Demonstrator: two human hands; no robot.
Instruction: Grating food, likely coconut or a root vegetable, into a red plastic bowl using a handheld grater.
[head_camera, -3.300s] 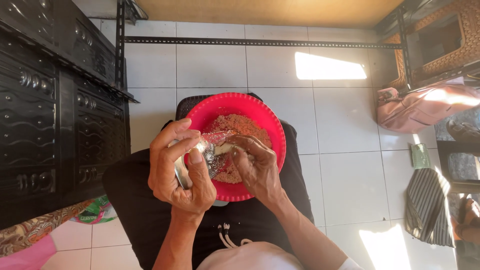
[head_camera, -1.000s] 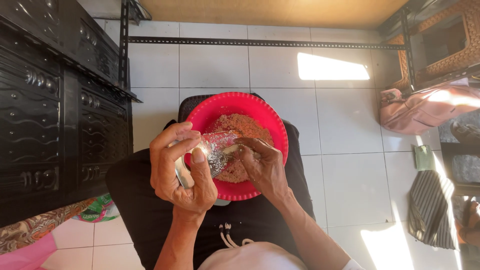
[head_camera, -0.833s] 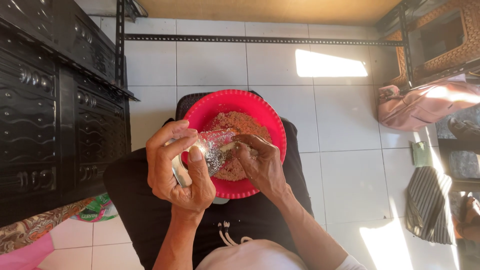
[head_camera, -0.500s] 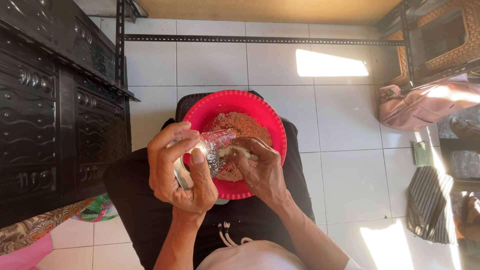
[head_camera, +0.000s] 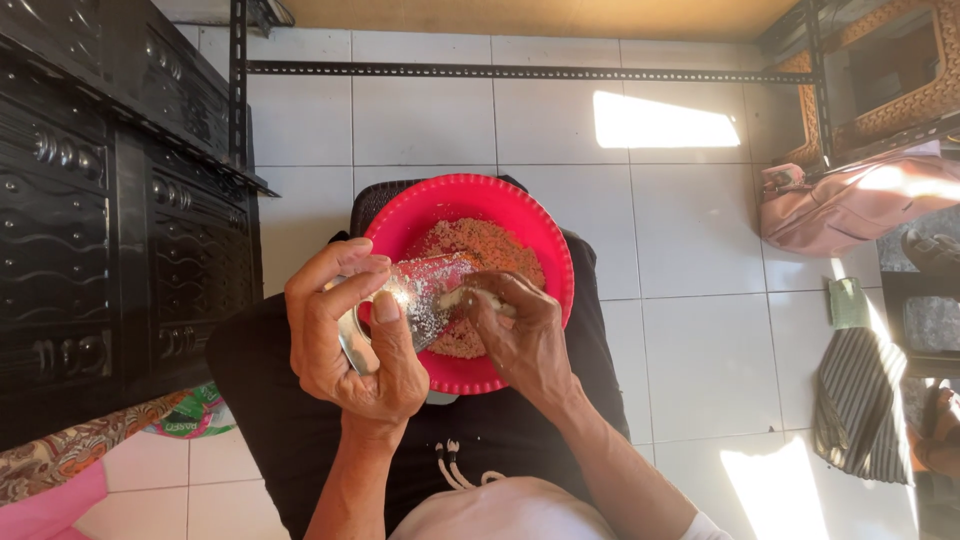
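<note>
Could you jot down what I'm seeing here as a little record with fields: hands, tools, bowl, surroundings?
Left hand: left hand grips a metal grater, tilted over the bowl
Right hand: right hand presses a small pale piece against the grater
Bowl: red bowl on the person's lap, holding orange-brown gratings
Floor: white tiles, sunlit patches
Left side: dark carved cabinet
Right side: pink bag, striped cloth

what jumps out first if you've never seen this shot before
The bright red bowl in the middle, resting on the person's lap and holding orange-brown gratings. Over it the left hand grips a shiny metal grater, and the right hand presses a pale piece against it. A pink bag sits at the right, a black carved cabinet on the left.
</note>
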